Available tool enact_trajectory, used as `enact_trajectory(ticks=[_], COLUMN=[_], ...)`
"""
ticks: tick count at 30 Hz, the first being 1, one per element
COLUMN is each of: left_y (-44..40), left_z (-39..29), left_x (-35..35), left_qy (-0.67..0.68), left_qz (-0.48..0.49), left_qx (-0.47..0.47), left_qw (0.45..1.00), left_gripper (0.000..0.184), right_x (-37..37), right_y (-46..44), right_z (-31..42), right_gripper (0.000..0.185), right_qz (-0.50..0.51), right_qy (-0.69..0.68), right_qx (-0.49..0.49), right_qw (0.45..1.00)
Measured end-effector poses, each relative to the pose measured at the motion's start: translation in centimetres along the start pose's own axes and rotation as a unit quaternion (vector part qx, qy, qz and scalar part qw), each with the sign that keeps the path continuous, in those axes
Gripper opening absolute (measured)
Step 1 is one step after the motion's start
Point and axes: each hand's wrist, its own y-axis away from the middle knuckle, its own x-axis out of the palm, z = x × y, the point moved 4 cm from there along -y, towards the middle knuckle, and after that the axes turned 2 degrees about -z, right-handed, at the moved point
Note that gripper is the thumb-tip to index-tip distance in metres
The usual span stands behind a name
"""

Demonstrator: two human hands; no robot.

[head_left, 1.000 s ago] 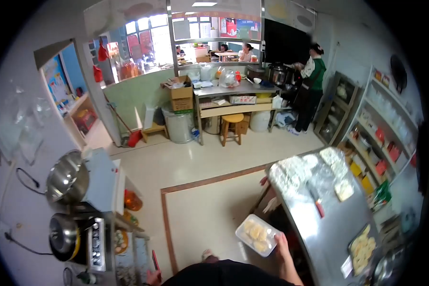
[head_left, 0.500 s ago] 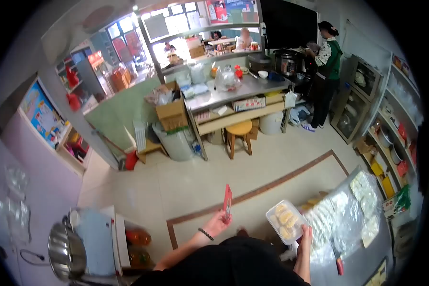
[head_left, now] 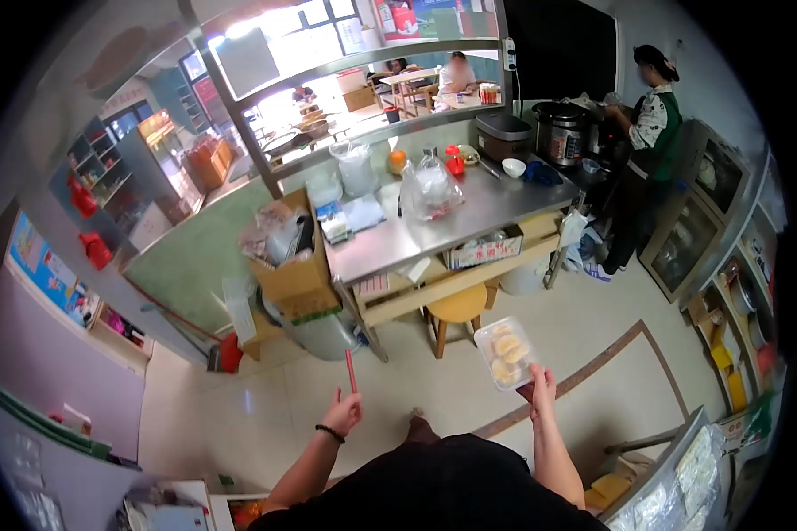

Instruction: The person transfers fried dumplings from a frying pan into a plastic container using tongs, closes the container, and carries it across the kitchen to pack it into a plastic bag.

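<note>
My left hand [head_left: 344, 414] is closed round the lower end of a slim red object [head_left: 352, 372], which points upward; its exact kind does not show. In my right hand [head_left: 540, 389] is a clear plastic container [head_left: 494, 329], gripped at its lower right edge. Several pale yellow dumpling-like pieces [head_left: 509, 350] lie inside it. The container is tilted toward me, above the floor and in front of a steel worktable [head_left: 376, 252].
Plastic bags [head_left: 431, 188], a white bowl [head_left: 514, 167] and a cooker [head_left: 565, 133] stand along the worktable. A yellow stool [head_left: 456, 308] and a cardboard box [head_left: 288, 281] are ahead. A co-worker [head_left: 655, 124] stands at far right. Plastic-covered food [head_left: 673, 482] lies lower right.
My view has moved forward, nearer the worktable, and the plastic-covered food has slipped toward the lower right edge. Both hands still hold their things; the container is now farther ahead.
</note>
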Motion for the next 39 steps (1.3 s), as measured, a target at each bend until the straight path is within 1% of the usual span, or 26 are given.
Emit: enact_trajectory(ticks=[1, 3, 5, 7, 8, 10, 12, 13, 14, 16, 17, 19, 20, 22, 23, 24, 26, 27, 28, 30, 31, 32, 33, 35, 37, 39], left_y=[-2.9, -14.8, -14.9, -20.3, -20.3, -25.7, -30.4, -33.2, -39.8, -35.9, -35.0, -34.4, -34.4, -35.4, -35.9, -36.3, -36.2, -36.1, -36.0, -36.9, -36.2, -35.1, -35.5, -37.8, -39.7, -42.9], left_z=[-2.6, -5.0, -11.4, -14.6, -16.8, -18.0, -18.6, -18.4, -17.1, -19.5, -20.2, -20.7, -20.7, -20.2, -20.1, -19.9, -19.8, -20.0, -20.1, -22.7, -25.1, -26.6, -28.1, -30.4, -32.3, -33.9], left_x=[1.3, 2.1, 9.5, 12.6, 15.3, 17.6, 18.6, 18.4, 15.3, 19.1, 20.6, 22.0, 22.3, 22.2, 21.9, 21.9, 22.3, 23.1, 24.1, 27.4, 31.1, 34.8, 37.2, 40.9, 43.2, 43.2], left_qy=[-0.055, 0.106, -0.006, -0.03, -0.113, -0.089, -0.144, -0.209, -0.357, -0.479, -0.478, -0.612, -0.613, -0.657, -0.642, -0.637, -0.674, -0.682, -0.676, -0.572, -0.529, -0.489, -0.464, -0.434, -0.398, -0.4], left_qz=[-0.011, 0.1, 0.059, 0.062, -0.007, -0.008, -0.032, -0.065, -0.136, -0.188, -0.201, -0.262, -0.272, -0.324, -0.332, -0.339, -0.365, -0.385, -0.388, -0.331, -0.297, -0.259, -0.238, -0.243, -0.245, -0.279], left_qx=[0.005, 0.044, 0.099, 0.044, 0.019, 0.027, 0.042, 0.083, 0.16, 0.18, 0.174, 0.125, 0.115, 0.121, 0.149, 0.143, 0.197, 0.191, 0.197, 0.269, 0.311, 0.346, 0.409, 0.437, 0.474, 0.418], left_qw=[0.998, 0.988, 0.993, 0.997, 0.993, 0.996, 0.988, 0.972, 0.91, 0.838, 0.837, 0.735, 0.733, 0.67, 0.674, 0.677, 0.612, 0.592, 0.594, 0.701, 0.731, 0.758, 0.749, 0.749, 0.746, 0.766], left_gripper=[0.096, 0.094, 0.091, 0.099, 0.102, 0.109, 0.109, 0.109, 0.109, 0.109, 0.109, 0.106, 0.106, 0.103, 0.101, 0.101, 0.1, 0.095, 0.095, 0.092, 0.09, 0.089, 0.086, 0.079, 0.073, 0.051], right_x=[1.6, 3.9, 4.8, 6.4, 7.5, 8.8, 10.2, 10.8, 11.4, 13.2, 14.4, 16.7, 17.5, 18.6, 19.0, 18.9, 18.3, 18.1, 17.7, 20.2, 22.7, 25.7, 28.6, 36.0, 42.4, 47.2], right_y=[-1.8, -6.4, -10.8, -13.8, -15.7, -20.0, -24.9, -27.6, -30.3, -36.7, -40.1, -46.4, -48.9, -53.4, -55.6, -57.5, -59.6, -59.4, -59.0, -55.6, -55.4, -54.5, -53.6, -52.6, -51.8, -51.2], right_z=[0.3, 1.2, 0.5, 1.7, 2.6, 3.9, 4.9, 5.6, 6.3, 7.0, 7.4, 7.9, 7.9, 7.6, 7.7, 7.8, 6.9, 7.7, 8.9, 14.1, 16.4, 18.3, 19.1, 20.0, 19.3, 18.5], right_gripper=[0.046, 0.046, 0.047, 0.048, 0.048, 0.049, 0.049, 0.051, 0.052, 0.053, 0.054, 0.054, 0.055, 0.054, 0.054, 0.054, 0.052, 0.049, 0.046, 0.038, 0.038, 0.037, 0.036, 0.035, 0.036, 0.035], right_qz=[-0.036, -0.061, -0.086, -0.105, -0.113, -0.122, -0.125, -0.123, -0.119, -0.1, -0.086, -0.068, -0.06, -0.05, -0.045, -0.036, 0.053, 0.042, 0.026, -0.114, -0.124, -0.054, 0.018, 0.16, 0.227, 0.191], right_qy=[-0.028, -0.032, -0.024, -0.039, -0.058, -0.065, -0.071, -0.03, 0.013, 0.029, 0.039, 0.053, 0.066, 0.101, 0.134, 0.14, 0.29, 0.361, 0.425, 0.465, 0.453, 0.442, 0.432, 0.432, 0.402, 0.47], right_qx=[0.006, 0.003, 0.01, 0.013, -0.002, -0.005, -0.006, -0.008, -0.01, -0.011, -0.023, -0.028, -0.044, -0.047, -0.059, -0.057, -0.04, -0.106, -0.176, -0.387, -0.397, -0.443, -0.484, -0.517, -0.592, -0.635], right_qw=[0.999, 0.998, 0.996, 0.994, 0.992, 0.99, 0.99, 0.992, 0.993, 0.994, 0.995, 0.996, 0.995, 0.993, 0.988, 0.988, 0.955, 0.926, 0.888, 0.788, 0.789, 0.778, 0.761, 0.721, 0.661, 0.583])
